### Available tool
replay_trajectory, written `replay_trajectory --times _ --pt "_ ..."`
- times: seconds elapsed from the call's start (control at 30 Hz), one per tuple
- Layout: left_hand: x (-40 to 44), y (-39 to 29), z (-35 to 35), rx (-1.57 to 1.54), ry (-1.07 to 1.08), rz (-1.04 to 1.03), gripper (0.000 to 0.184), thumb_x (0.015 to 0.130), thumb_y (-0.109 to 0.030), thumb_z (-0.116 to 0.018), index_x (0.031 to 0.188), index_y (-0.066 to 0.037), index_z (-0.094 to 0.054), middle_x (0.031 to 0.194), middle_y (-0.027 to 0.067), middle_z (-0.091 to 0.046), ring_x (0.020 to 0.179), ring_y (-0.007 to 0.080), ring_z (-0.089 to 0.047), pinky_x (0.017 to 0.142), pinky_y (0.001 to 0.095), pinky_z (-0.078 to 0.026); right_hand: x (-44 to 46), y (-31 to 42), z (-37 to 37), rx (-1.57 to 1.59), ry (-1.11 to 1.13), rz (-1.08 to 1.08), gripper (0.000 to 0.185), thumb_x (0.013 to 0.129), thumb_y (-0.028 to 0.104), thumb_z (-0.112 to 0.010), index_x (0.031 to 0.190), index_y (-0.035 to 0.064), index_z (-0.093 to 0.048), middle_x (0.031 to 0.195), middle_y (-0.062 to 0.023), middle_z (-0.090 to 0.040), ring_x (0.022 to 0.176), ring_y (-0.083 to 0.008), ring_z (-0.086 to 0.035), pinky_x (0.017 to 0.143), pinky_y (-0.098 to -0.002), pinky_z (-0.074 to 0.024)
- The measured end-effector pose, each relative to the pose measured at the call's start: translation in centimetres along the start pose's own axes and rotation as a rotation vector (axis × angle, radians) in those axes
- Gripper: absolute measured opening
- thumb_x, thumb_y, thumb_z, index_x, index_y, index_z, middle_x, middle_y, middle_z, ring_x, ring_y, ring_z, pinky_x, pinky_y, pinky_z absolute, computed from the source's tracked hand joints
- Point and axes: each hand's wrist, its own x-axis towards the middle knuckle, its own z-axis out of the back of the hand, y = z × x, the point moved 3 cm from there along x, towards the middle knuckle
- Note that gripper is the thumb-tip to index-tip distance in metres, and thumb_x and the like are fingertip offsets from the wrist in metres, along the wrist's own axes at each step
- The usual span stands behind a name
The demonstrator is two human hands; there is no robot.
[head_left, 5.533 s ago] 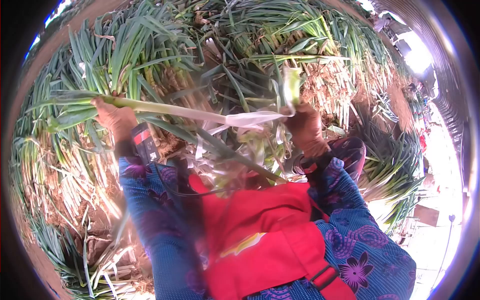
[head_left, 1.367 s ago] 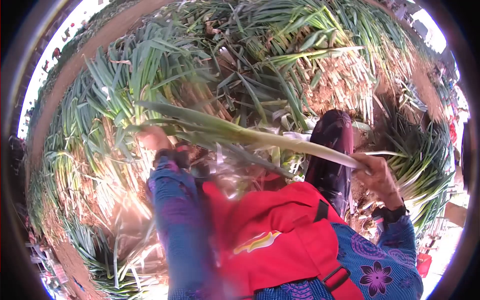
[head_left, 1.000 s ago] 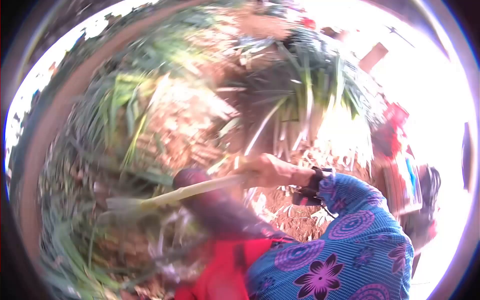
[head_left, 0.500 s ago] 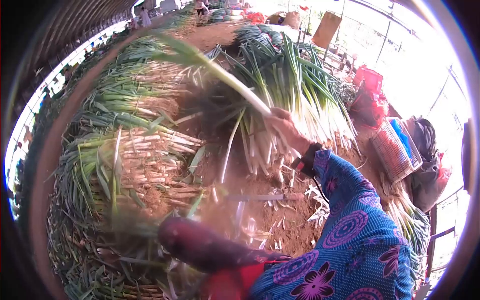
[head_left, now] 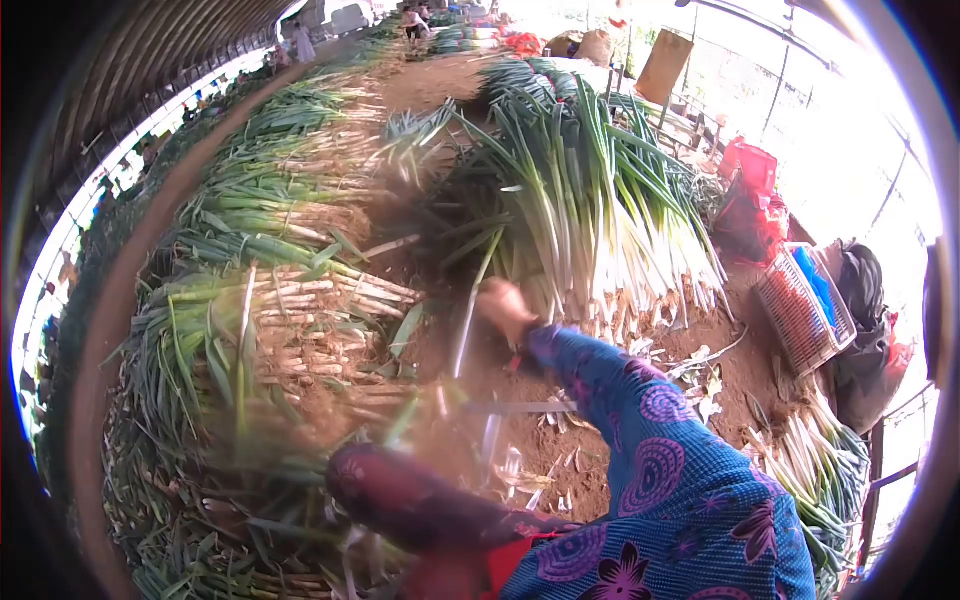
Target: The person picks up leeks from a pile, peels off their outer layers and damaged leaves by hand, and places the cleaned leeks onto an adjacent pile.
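My right hand [head_left: 508,308], blurred by motion, is at the middle of the view, over the lower left edge of a pile of cleaned leeks [head_left: 590,190]. Its fingers are smeared, and I cannot make out anything in it. Just left of the hand, one thin leek [head_left: 478,290] slants down with its white end low. Farther left lie rows of untrimmed leeks [head_left: 310,330] with brown roots. My left hand is outside the view. A long flat strip [head_left: 525,407] lies on the soil below my right hand.
A basket [head_left: 805,308] with something blue in it and a dark bag [head_left: 860,340] are at the right. Red bags [head_left: 755,205] lie behind them. More leeks [head_left: 820,460] are at lower right. My knee [head_left: 390,490] juts in below. People [head_left: 412,22] are far off at the top.
The view has turned right from the red apron to the cleaned pile. The leek held by my right hand is out of it, and that hand has moved down and left. My left hand has left the view.
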Motion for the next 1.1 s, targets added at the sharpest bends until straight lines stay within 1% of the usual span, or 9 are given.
replay_trajectory --times 0.13,0.2,0.23,0.3,0.37,0.57,0.7,0.87,1.1 --pt "-1.0 4.3 4.0 -0.06 0.03 0.011 0.026 0.093 -0.019 -0.056 0.11 0.001 -0.059 0.1 0.0107 -0.064 0.089 0.0187 -0.061 0.08 0.0343 -0.051 -8.8 8.3 -9.1 0.085 0.501 0.187 0.035 0.081 0.019 -0.061 0.111 0.0014 -0.062 0.093 -0.0089 -0.067 0.084 -0.0196 -0.063 0.075 -0.0328 -0.0517" --pt "-3.3 7.7 7.3 -0.109 0.093 0.019 0.026 0.093 -0.018 -0.057 0.111 0.001 -0.059 0.101 0.0101 -0.064 0.09 0.0178 -0.061 0.08 0.0337 -0.051 -11.8 9.1 -15.9 0.607 0.818 0.034 0.033 0.084 0.013 -0.06 0.115 0.0 -0.059 0.098 -0.009 -0.065 0.087 -0.0202 -0.064 0.076 -0.0333 -0.0515" --pt "-4.8 9.0 8.4 -0.133 0.159 0.031 0.026 0.093 -0.017 -0.057 0.111 0.001 -0.059 0.101 0.0098 -0.064 0.09 0.0174 -0.061 0.081 0.0333 -0.051 -14.4 13.3 -15.6 0.404 0.874 0.231 0.037 0.089 0.016 -0.06 0.121 -0.0012 -0.058 0.12 -0.0149 -0.059 0.094 -0.0231 -0.065 0.08 -0.0364 -0.0535" --pt "-8.0 8.3 9.2 -0.071 0.358 0.042 0.026 0.092 -0.017 -0.058 0.112 0.001 -0.059 0.102 0.0093 -0.064 0.091 0.0166 -0.061 0.081 0.0327 -0.051 -17.2 17.6 -19.5 0.213 1.048 0.36 0.038 0.091 0.02 -0.057 0.121 -0.0025 -0.056 0.109 -0.0108 -0.061 0.081 -0.0184 -0.066 0.075 -0.0314 -0.0531" --pt "-8.9 8.4 9.9 0.301 0.564 0.048 0.032 0.087 -0.013 -0.065 0.117 0.0 -0.061 0.109 0.0085 -0.067 0.095 0.0164 -0.063 0.085 0.0305 -0.05 -19.9 20.1 -22.4 0.363 1.125 0.108 0.034 0.09 0.02 -0.058 0.119 0.0017 -0.058 0.094 -0.0064 -0.066 0.079 -0.0151 -0.065 0.071 -0.027 -0.0516" --pt "-7.4 5.7 24.2 -0.424 -0.394 0.217 0.019 0.087 -0.011 -0.056 0.101 0.0 -0.063 0.087 0.0084 -0.067 0.072 0.0143 -0.063 0.06 0.024 -0.05 -29.7 25.1 -29.0 0.302 1.36 0.048 0.031 0.091 0.023 -0.058 0.113 0.0012 -0.061 0.09 -0.0052 -0.067 0.079 -0.0139 -0.066 0.07 -0.0273 -0.0511" --pt "-6.8 6.2 29.1 -0.717 -0.704 0.063 0.018 0.09 -0.012 -0.057 0.106 -0.003 -0.059 0.087 0.007 -0.065 0.076 0.0169 -0.065 0.061 0.0264 -0.052 -37.1 24.3 -36.5 0.229 1.536 -0.062 0.025 0.091 0.022 -0.059 0.106 0.0034 -0.063 0.089 -0.0055 -0.067 0.077 -0.0148 -0.066 0.07 -0.0291 -0.0523" --pt "-5.8 11.2 28.5 -0.726 -0.747 0.252 0.019 0.092 -0.016 -0.061 0.108 -0.005 -0.062 0.085 0.004 -0.066 0.08 0.0195 -0.068 0.066 0.0297 -0.053 -47.0 19.8 -43.6 0.084 1.635 -0.219 0.025 0.092 0.022 -0.057 0.108 0.0034 -0.062 0.092 -0.007 -0.068 0.082 -0.0167 -0.066 0.075 -0.0299 -0.0515" --pt "-5.4 7.4 29.0 -0.665 -0.674 0.036 0.019 0.093 -0.016 -0.059 0.105 -0.002 -0.062 0.084 0.0041 -0.064 0.075 0.0152 -0.064 0.067 0.0262 -0.048 -55.6 8.9 -53.2 0.036 1.63 -0.456 0.026 0.09 0.02 -0.056 0.11 0.0036 -0.061 0.097 -0.0065 -0.066 0.091 -0.0187 -0.064 0.08 -0.0345 -0.0488"
